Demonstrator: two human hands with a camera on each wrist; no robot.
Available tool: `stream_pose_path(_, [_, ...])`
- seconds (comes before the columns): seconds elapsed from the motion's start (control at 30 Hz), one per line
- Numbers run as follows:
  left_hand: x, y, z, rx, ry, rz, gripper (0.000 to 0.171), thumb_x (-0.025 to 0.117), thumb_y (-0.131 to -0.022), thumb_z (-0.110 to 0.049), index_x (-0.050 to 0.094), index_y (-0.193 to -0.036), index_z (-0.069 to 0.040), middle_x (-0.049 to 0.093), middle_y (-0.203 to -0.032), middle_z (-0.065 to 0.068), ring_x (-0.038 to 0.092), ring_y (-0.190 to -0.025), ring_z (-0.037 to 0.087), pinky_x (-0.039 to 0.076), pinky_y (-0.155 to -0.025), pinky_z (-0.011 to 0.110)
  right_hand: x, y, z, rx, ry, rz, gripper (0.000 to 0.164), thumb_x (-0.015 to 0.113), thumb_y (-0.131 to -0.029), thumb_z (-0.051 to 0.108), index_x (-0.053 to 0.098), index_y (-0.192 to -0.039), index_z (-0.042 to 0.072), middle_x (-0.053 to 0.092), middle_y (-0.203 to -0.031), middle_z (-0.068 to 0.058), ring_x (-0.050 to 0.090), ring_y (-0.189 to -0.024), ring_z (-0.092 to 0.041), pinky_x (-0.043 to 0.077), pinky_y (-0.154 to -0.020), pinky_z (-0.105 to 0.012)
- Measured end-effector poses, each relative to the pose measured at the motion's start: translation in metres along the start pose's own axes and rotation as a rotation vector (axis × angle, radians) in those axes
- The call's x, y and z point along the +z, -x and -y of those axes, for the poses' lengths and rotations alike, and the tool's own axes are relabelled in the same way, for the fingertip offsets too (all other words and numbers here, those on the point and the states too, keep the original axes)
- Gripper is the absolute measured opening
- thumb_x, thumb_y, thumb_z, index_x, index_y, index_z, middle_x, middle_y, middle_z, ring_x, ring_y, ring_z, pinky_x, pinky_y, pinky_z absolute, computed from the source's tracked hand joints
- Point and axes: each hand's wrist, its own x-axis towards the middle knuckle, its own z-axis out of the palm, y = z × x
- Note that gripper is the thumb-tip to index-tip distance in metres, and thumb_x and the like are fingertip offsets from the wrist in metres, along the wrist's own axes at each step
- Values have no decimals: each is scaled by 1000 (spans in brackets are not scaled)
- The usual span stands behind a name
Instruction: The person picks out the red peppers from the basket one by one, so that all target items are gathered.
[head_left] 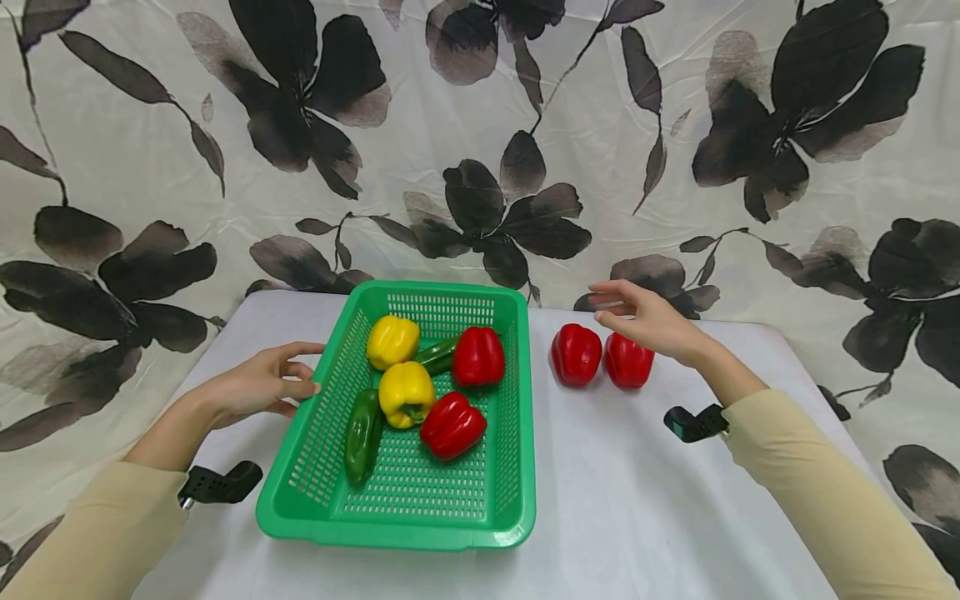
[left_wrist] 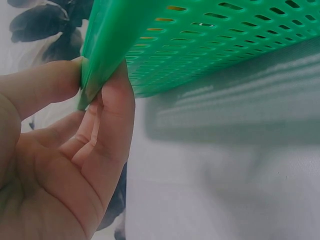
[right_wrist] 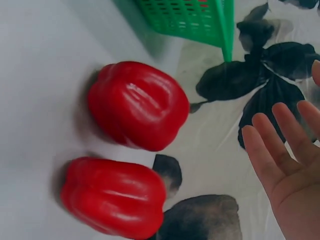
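My left hand (head_left: pixel 258 385) pinches the left rim of a green plastic basket (head_left: pixel 397 533) between thumb and fingers; the left wrist view shows the rim (left_wrist: pixel 100 55) in that grip. Inside the basket lie two yellow bell peppers (head_left: pixel 393 342), two red bell peppers (head_left: pixel 453 426) and two long green vegetables (head_left: pixel 363 437) that look like cucumbers. To the right of the basket, two more red bell peppers (head_left: pixel 576 355) sit side by side on the table. Over them hovers my right hand (head_left: pixel 647 317), holding nothing, its fingers (right_wrist: pixel 280 145) extended in the right wrist view.
A white cloth covers the table (head_left: pixel 600 500). Behind it hangs a pale curtain (head_left: pixel 420 125) with dark flowers, close to the table's far edge. Both wrists carry a black strapped device (head_left: pixel 693 423).
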Motion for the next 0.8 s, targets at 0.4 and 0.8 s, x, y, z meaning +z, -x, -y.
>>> stream_pose_path(0.4, [0, 1, 1, -1, -13, -8, 76, 59, -89, -16, 11, -146, -3, 52, -101, 18, 61, -86, 26, 55, -77, 41, 10, -7, 21, -87, 4, 44, 48, 56, -91, 22, 41, -136, 12, 50, -132, -12, 52, -116, -30, 47, -93, -45])
stream_pose_path(0.8, [1, 0, 0, -1, -15, -13, 76, 59, -89, -15, 11, -146, -3, 52, -101, 18, 61, -86, 26, 55, -77, 41, 28, -12, 41, -189, -31, 109, 47, 59, -89, 16, 44, -133, 9, 53, -127, -9, 56, -112, -25, 48, -93, -40])
